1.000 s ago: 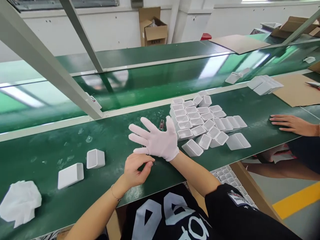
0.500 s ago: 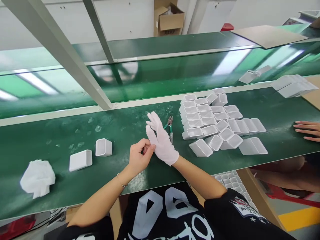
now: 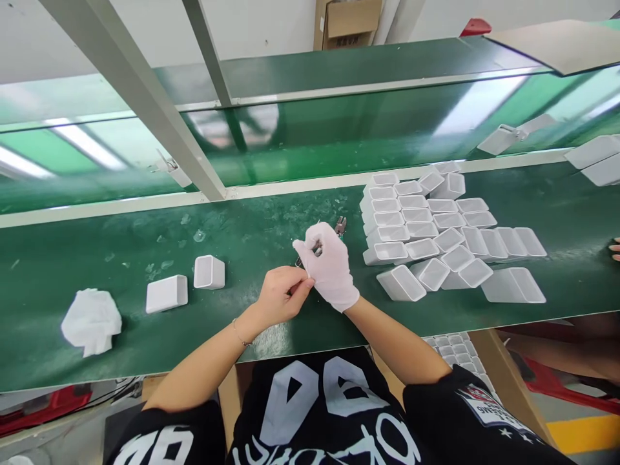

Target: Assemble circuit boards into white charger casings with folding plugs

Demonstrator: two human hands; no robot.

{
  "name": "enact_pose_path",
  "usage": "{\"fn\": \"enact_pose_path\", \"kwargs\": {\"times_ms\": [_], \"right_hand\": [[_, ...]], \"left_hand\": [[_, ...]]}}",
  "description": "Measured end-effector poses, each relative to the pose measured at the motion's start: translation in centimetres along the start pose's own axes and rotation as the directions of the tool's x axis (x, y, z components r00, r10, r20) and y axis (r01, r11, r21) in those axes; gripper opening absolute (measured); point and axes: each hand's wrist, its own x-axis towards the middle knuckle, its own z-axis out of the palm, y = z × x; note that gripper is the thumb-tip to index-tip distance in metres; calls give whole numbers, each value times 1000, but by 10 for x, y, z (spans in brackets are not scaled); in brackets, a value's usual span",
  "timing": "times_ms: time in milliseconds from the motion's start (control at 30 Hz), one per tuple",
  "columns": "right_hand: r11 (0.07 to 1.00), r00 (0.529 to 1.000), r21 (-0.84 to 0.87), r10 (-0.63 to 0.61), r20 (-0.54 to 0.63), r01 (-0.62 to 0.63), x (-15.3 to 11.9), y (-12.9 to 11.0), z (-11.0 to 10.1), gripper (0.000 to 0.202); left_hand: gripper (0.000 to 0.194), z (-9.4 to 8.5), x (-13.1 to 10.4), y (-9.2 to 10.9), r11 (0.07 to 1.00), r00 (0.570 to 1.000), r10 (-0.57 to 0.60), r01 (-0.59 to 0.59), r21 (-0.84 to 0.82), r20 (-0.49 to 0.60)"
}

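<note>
My left hand (image 3: 283,294) is bare, with a thin bracelet at the wrist. Its thumb and forefinger pinch the edge of a white glove (image 3: 334,274), on the thumb side. That glove covers my right hand (image 3: 325,258), whose fingers curl round towards the thumb in a small ring, with nothing visibly held. Cutting pliers (image 3: 341,225) lie just behind the gloved hand, their handles mostly hidden by it. A small thin metal piece (image 3: 299,262) shows beside the gloved thumb; I cannot tell what it is.
Many white open-ended rectangular cups (image 3: 407,226) stand in rows on the green bench (image 3: 261,232), right of my hands. Two more cups (image 3: 209,272) and a crumpled white cloth or glove (image 3: 92,321) lie left. A metal post (image 3: 140,97) rises beyond. Another person's fingertips (image 3: 615,248) show at the right edge.
The gloved right hand has gone from spread fingers to curled ones. My left hand still pinches the glove. The view has shifted, and the other person's hand is now mostly out of frame.
</note>
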Motion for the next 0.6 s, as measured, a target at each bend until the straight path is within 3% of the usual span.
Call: {"fn": "enact_pose_path", "kwargs": {"times_ms": [167, 367, 600], "right_hand": [[980, 994, -182, -92, -51, 81, 0, 1, -2, 51], [932, 975, -300, -222, -31, 203, -2, 4, -2, 58], [906, 968, -361, -248, -27, 222, 0, 9, -1, 61]], "left_hand": [[30, 1, 1, 2, 999, 999, 20, -20, 26, -31], [34, 0, 0, 2, 998, 995, -21, 26, 50, -98], [17, 2, -2, 3, 998, 996, 1, 4, 61, -84]]}}
